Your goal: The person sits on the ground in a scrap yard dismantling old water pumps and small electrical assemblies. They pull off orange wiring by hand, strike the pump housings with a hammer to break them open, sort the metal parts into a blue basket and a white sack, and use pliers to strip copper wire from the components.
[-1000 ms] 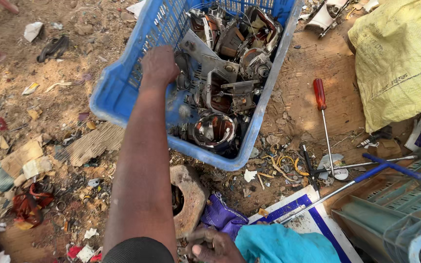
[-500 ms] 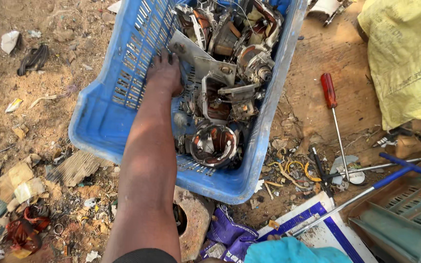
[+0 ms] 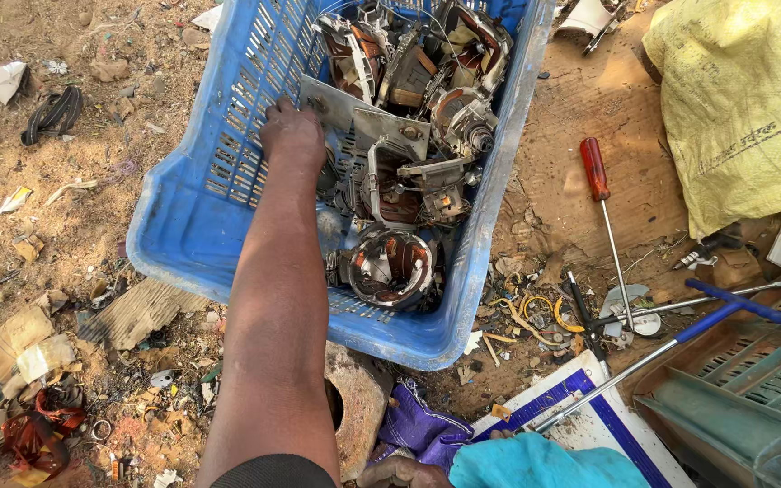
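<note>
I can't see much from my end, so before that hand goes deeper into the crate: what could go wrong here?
1. The left hand is bare among jagged metal motor parts in the blue crate; sheet edges could cut it.
2. The parts lie loosely piled, so pulling one may shift others onto the fingers.
3. A red-handled screwdriver and wire scraps on the ground beside the crate could snag or trip.

The crate was bright blue with slotted walls, and the scrap parts in it were grey metal with rusty brown. On the brown dirt ground lay a red-handled screwdriver, a yellow sack, purple cloth and a green grille.
</note>
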`<state>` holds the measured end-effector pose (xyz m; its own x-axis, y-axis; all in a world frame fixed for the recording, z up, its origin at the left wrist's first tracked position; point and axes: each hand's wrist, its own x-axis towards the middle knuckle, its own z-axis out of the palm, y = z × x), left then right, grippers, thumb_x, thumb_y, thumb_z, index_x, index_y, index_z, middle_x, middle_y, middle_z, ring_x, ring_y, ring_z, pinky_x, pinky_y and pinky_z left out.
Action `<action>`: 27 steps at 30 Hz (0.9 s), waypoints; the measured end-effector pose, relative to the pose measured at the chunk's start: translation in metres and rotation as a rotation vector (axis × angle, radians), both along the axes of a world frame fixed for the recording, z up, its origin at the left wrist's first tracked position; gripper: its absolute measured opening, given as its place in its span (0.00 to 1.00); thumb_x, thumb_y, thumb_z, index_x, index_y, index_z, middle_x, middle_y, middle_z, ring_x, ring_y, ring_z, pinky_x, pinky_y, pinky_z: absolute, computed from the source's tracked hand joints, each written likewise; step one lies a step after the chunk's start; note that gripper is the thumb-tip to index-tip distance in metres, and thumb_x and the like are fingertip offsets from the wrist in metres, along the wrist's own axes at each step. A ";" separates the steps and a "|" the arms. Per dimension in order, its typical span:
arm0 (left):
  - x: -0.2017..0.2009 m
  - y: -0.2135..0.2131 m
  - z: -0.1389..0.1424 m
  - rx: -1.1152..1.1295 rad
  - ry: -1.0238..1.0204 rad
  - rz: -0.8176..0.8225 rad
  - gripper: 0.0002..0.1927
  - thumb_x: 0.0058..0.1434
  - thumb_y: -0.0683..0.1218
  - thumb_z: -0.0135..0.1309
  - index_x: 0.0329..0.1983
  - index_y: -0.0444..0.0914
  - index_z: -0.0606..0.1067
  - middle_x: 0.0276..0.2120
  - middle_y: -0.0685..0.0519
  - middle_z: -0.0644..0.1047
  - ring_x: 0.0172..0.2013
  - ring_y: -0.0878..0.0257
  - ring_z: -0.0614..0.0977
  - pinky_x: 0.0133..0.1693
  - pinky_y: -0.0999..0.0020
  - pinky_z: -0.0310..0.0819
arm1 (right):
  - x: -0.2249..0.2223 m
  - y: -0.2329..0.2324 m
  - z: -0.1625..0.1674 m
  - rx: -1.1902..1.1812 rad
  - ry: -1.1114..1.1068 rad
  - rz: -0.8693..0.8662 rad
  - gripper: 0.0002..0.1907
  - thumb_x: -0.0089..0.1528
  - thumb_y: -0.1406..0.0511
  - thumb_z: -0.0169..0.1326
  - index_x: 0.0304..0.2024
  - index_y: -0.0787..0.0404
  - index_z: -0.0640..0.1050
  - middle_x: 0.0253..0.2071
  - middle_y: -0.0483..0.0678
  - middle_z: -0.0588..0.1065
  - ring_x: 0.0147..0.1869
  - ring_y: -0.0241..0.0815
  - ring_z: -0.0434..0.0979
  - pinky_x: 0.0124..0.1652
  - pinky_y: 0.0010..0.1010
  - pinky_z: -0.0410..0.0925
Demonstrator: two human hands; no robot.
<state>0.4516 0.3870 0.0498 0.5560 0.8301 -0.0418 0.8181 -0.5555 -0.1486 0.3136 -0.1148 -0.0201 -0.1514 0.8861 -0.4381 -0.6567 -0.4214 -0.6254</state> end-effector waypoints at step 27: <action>-0.328 -0.166 0.233 -0.625 -1.940 0.279 0.11 0.66 0.37 0.52 0.49 0.27 0.72 0.41 0.41 0.80 0.35 0.56 0.86 0.39 0.60 0.90 | 0.046 0.008 0.029 -0.098 -0.198 -0.207 0.21 0.61 0.61 0.58 0.50 0.71 0.78 0.41 0.55 0.82 0.43 0.49 0.82 0.46 0.41 0.74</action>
<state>0.1231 0.2210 0.2833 0.1021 0.9923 0.0697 -0.3054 -0.0355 0.9516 0.3591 -0.1072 0.0088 0.1243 0.8413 -0.5261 -0.6044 -0.3563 -0.7125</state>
